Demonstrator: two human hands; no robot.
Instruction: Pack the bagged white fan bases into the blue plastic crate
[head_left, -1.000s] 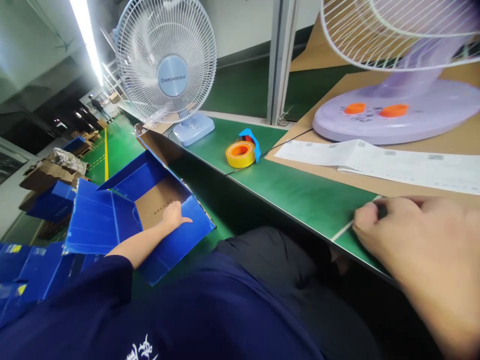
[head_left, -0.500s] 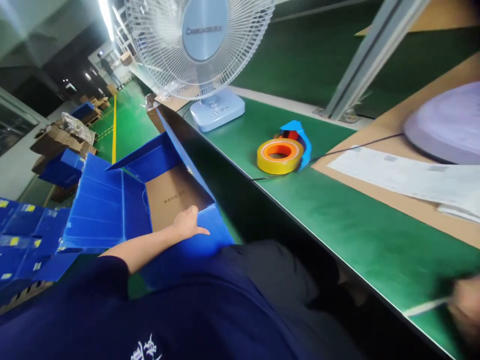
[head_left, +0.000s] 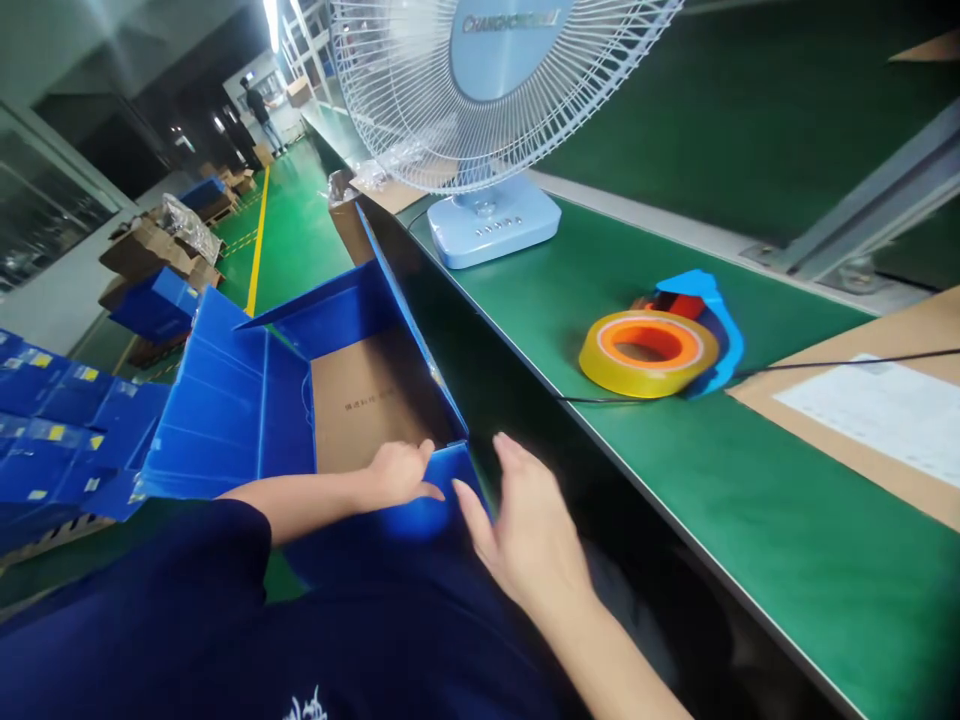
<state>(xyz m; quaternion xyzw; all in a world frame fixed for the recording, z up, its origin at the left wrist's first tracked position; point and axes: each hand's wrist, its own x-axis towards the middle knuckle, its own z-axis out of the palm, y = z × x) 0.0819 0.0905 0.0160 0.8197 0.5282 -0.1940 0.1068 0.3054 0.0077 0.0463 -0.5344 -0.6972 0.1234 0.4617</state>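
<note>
One open blue box [head_left: 289,405] sits left of centre, the left hand's [head_left: 397,475] fingers hooked over its near edge. The right hand's [head_left: 536,535] fingers spread empty nearby; an even two-handed grip would steady it.

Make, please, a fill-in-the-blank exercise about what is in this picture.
1. The left hand grips the edge of a box whose walls are coloured ____.
2. The open right hand holds ____.
3. The fan stands on a bench coloured ____.

Missing words: blue; nothing; green.
</note>
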